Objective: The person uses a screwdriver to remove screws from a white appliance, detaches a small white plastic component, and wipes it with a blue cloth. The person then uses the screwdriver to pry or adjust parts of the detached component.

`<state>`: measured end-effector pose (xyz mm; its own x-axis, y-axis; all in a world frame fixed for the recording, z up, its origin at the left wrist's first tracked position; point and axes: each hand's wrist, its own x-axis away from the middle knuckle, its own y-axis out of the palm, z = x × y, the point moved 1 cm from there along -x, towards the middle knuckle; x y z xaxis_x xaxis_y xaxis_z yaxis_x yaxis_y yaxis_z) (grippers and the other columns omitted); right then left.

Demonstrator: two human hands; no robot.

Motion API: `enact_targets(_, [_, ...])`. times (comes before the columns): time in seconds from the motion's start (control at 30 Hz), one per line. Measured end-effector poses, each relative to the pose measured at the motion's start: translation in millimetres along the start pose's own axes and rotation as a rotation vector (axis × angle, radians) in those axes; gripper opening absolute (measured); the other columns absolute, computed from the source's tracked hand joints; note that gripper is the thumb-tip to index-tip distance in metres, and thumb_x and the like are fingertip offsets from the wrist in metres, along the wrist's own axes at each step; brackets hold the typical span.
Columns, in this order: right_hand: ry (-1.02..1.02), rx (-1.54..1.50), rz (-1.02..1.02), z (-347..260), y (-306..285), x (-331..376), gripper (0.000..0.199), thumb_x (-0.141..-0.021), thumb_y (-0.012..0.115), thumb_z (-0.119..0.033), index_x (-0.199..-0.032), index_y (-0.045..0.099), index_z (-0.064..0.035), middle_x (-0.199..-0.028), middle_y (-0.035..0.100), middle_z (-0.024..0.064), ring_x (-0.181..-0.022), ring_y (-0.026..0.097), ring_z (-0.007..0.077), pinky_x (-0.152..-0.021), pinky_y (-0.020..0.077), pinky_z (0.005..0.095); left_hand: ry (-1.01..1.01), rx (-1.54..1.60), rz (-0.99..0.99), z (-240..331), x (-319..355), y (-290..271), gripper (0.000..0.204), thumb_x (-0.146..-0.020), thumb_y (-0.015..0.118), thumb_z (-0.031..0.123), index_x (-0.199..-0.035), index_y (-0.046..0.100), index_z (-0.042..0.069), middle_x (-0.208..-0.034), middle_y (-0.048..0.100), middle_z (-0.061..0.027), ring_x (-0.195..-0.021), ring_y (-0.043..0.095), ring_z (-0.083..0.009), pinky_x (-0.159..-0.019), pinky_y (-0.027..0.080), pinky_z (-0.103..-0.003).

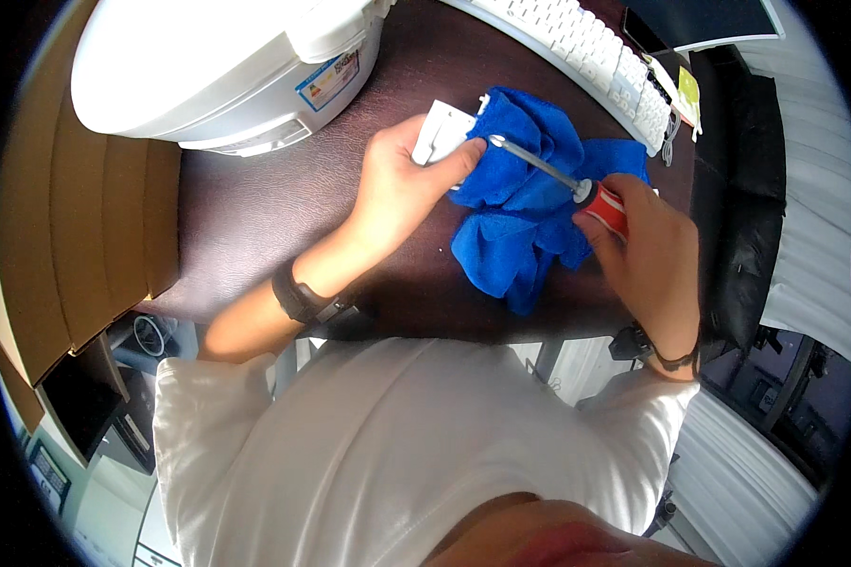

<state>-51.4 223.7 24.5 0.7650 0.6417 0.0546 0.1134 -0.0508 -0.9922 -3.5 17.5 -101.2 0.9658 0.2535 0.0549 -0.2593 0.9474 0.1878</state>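
My left hand (402, 180) is closed on a small white plastic piece (442, 134), its thumb along the near edge by the blue cloth. In my right hand (654, 260) is a screwdriver (603, 203) with a red and black handle, gripped from above. Its metal shaft slants up and left, and the tip is close to my left thumb, over the cloth; whether it touches anything I cannot tell. Crumpled on the dark brown table, the blue cloth (511, 250) spreads between both hands. Part of the white piece is hidden behind my fingers and the cloth.
A large white rounded appliance (227, 76) stands at the far left, beside a brown cardboard box (113, 217). Along the far right edge lies a white keyboard (586, 47), with a dark screen (719, 19) beyond. A black padded seat (747, 189) is to the right.
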Motion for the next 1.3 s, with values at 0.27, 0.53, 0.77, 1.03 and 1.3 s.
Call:
enact_targets(0.27, [-0.042, 0.129, -0.009, -6.7, 1.3, -2.1, 0.035, -0.084, 0.069, -0.036, -0.095, 0.057, -0.0054, -0.082, 0.062, 0.0109, -0.067, 0.064, 0.0276, -0.055, 0.049, 0.0343, 0.051, -0.072, 0.036, 0.8, 2.9, 2.0, 0.013, -0.084, 0.072, 0.012, -0.089, 0.069, 0.0, -0.071, 0.067, -0.002, -0.067, 0.06, -0.0052, -0.059, 0.048, -0.023])
enact_targets(0.53, [-0.049, 0.277, -0.035, -13.7, 9.1, -7.7, 0.035, -0.086, 0.065, -0.04, -0.09, 0.053, -0.0076, -0.078, 0.058, 0.0074, -0.06, 0.063, 0.0226, -0.049, 0.0481, 0.0293, 0.149, -0.072, 0.093, -1.8, 1.5, 0.0, 0.014, -0.083, 0.073, 0.011, -0.09, 0.068, -0.001, -0.07, 0.067, -0.0063, -0.064, 0.061, -0.0067, -0.056, 0.048, -0.025])
enact_targets(0.77, [-0.101, 0.366, -0.077, -29.0, 14.2, -5.1, 0.034, -0.09, 0.06, -0.041, -0.09, 0.05, -0.0089, -0.074, 0.058, 0.0063, -0.055, 0.063, 0.0201, -0.045, 0.0473, 0.0283, 0.344, -0.367, 0.172, 2.8, -2.0, -5.0, 0.014, -0.081, 0.074, 0.01, -0.087, 0.067, 0.0, -0.071, 0.063, -0.0118, -0.061, 0.063, -0.0182, -0.055, 0.047, -0.029])
enact_targets(1.03, [-0.135, 0.203, -0.157, -23.3, 17.2, -14.4, 0.032, -0.093, 0.059, -0.037, -0.092, 0.052, -0.0063, -0.063, 0.057, 0.0074, -0.05, 0.063, 0.0217, -0.043, 0.0471, 0.0297, 0.457, -0.467, 0.166, 1.7, -6.5, -7.4, 0.018, -0.083, 0.074, 0.015, -0.09, 0.069, -0.001, -0.07, 0.064, -0.0109, -0.063, 0.06, -0.0163, -0.057, 0.046, -0.029])
enact_targets(1.3, [0.018, 0.02, -0.271, -23.4, 13.4, -14.3, 0.032, -0.093, 0.059, -0.033, -0.101, 0.051, -0.0031, -0.073, 0.063, 0.0181, -0.062, 0.065, 0.0341, -0.052, 0.0497, 0.0385, 0.448, -0.498, 0.163, 2.2, -5.9, -9.8, 0.018, -0.085, 0.073, 0.016, -0.092, 0.07, -0.001, -0.07, 0.064, -0.0102, -0.06, 0.058, -0.0135, -0.056, 0.045, -0.029])
